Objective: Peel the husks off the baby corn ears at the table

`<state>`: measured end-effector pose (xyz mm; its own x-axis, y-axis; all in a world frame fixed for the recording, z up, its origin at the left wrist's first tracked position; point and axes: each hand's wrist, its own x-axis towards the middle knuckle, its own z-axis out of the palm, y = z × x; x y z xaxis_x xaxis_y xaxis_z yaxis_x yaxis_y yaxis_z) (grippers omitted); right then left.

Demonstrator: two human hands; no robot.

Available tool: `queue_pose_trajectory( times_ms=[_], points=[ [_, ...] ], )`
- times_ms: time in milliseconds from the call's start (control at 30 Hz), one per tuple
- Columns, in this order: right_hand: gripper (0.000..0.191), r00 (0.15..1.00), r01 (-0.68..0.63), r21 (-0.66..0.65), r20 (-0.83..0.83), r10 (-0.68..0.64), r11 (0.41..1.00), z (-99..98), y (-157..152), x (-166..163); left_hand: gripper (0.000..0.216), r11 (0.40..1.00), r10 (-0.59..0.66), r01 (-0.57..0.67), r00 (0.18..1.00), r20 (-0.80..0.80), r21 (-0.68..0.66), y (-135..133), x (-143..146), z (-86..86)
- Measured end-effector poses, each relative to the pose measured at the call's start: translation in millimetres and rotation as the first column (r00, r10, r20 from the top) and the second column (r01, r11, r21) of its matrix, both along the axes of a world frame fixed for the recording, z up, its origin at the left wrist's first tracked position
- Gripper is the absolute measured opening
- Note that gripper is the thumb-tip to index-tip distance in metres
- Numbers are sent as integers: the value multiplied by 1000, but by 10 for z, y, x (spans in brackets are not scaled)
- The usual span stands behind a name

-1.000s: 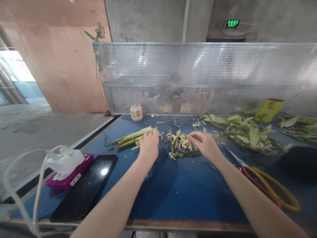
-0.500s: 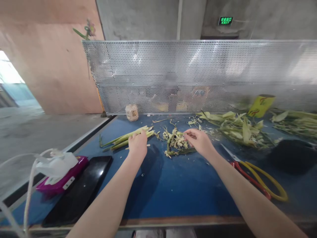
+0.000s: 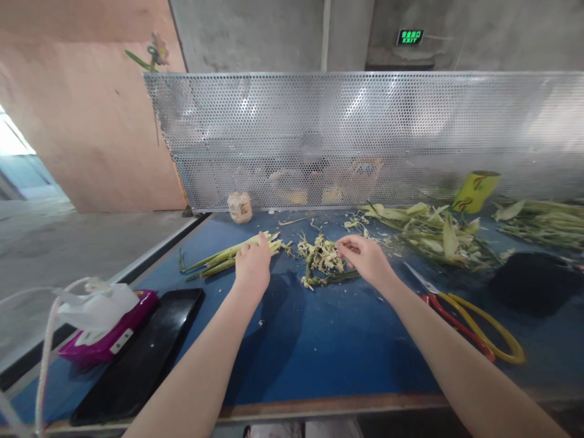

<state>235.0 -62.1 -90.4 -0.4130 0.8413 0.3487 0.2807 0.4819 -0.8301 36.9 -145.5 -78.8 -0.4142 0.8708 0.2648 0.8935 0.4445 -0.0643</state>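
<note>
My left hand [image 3: 252, 266] rests on the right end of a bundle of pale green trimmed stalks [image 3: 223, 255] lying on the blue table [image 3: 319, 340]; its fingers curl over the stalks. My right hand [image 3: 365, 258] reaches into a small heap of leaf and stalk scraps [image 3: 319, 258], with fingertips pinched on a scrap at the heap's right edge. The two hands are about a hand's width apart, with the heap between them.
Yellow- and red-handled scissors [image 3: 460, 307] lie right of my right arm. Untrimmed green stalks [image 3: 433, 234] pile up at the back right by a yellow cup [image 3: 474, 191]. A black phone [image 3: 137, 353], a magenta box [image 3: 107, 337] and a perforated metal screen [image 3: 365, 140] bound the workspace.
The view has shifted, so everything sits a little further left and up. Both hands stay at the stalks and scrap heap; my right fingers have closed slightly on the scraps.
</note>
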Motion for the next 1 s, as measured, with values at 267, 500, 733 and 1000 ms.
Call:
queue_pose_trajectory(
  times_ms=[267, 500, 733, 1000],
  points=[
    [21, 998, -39, 25, -41, 40, 999, -83, 68, -9, 56, 824, -462, 129, 718, 521, 552, 41, -48, 82],
    [27, 964, -242, -97, -138, 227, 966, -107, 50, -24, 58, 752, -617, -133, 203, 760, 646, 23, 44, 150],
    [18, 846, -514, -200, -279, 454, 834, -75, -65, -49, 52, 584, -800, 91, -103, 591, 807, -24, 91, 147],
    [15, 759, -616, -269, -456, 466, 740, -41, -138, -73, 51, 602, -792, 141, -26, 610, 786, 19, 125, 93]
  ],
)
